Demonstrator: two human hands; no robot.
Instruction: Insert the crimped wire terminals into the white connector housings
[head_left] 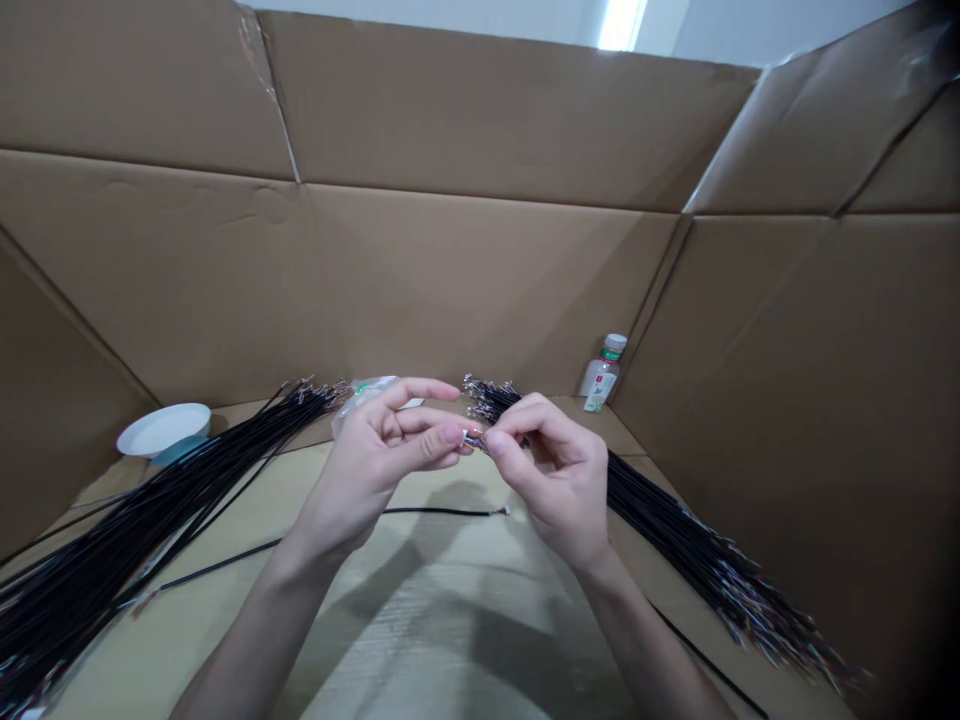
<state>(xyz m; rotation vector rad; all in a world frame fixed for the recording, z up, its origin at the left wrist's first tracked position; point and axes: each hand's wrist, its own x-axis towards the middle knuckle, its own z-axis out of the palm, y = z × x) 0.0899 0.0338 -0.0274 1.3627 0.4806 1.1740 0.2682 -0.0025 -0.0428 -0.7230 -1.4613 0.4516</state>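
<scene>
Near the middle of the head view, my left hand [382,440] pinches a small white connector [466,438] between thumb and fingers. Fine coloured wires [477,442] run from it to my right hand [555,465], whose thumb and index finger are pressed together on them. The two hands almost meet, raised above the table. Below them, a black cable [442,511] with a small white connector at its right end lies on the table, passing behind my left wrist.
A large bundle of black cables [150,510] lies at the left, beside a white bowl [166,430]. Another bundle [675,525] stretches along the right. A bottle [603,375] and a clear plastic bag [349,402] are near the back cardboard wall [480,280].
</scene>
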